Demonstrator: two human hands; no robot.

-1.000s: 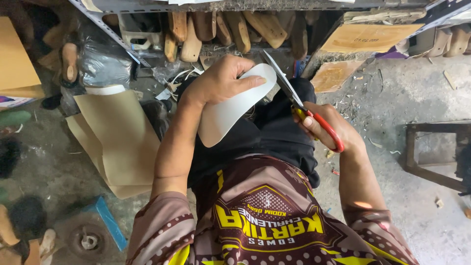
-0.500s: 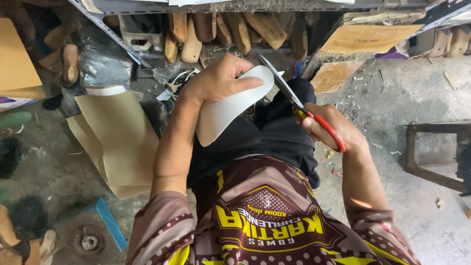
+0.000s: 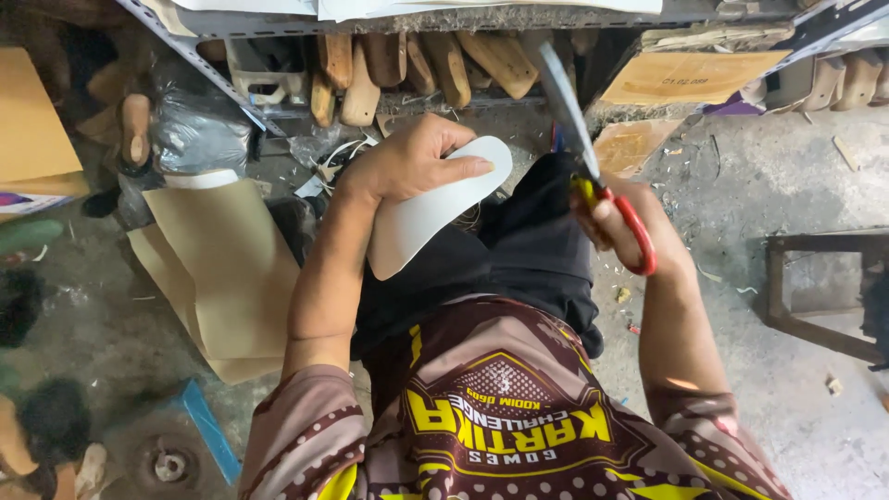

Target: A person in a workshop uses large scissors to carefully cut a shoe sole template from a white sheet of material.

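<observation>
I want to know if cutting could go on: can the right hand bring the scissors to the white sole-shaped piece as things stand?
Probably yes. The right hand holds the red-handled scissors raised beside the white sole-shaped piece, which the left hand holds over the lap. Nothing shows between blades and piece.

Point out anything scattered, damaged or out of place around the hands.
Small offcuts and scraps litter the concrete floor beside the right hand, which grips red-handled scissors. The white sole-shaped piece under the left hand looks intact.
</observation>
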